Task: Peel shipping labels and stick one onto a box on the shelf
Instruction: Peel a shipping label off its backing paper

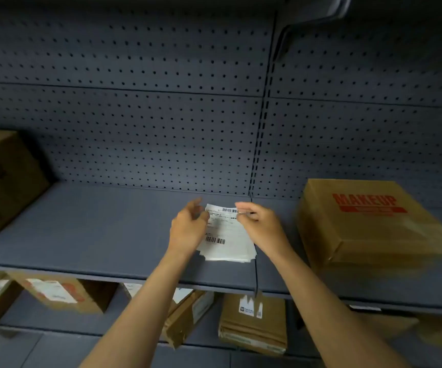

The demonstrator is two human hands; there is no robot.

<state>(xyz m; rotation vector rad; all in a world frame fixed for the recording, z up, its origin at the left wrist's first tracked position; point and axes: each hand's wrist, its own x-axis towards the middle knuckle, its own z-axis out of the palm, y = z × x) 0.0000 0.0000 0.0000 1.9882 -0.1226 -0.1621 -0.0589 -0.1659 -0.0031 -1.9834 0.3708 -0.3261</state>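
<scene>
While both hands work label stack, task sits at peeling stage. Right hand pinched on top right corner of top label; left hand at stack's left edge, fingers loosely curled, grip itself hidden. Label stack lies on shelf between hands. Label not yet free, as far as blur allows. Box marked MAKEUP sits just right on same shelf, top bare: likely target. Left: finish peel, carry over, press down. Boxes on lower shelf already labelled.

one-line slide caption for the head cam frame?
Both hands, left and right, work the top of a label stack on the shelf, beside a MAKEUP box.
</scene>
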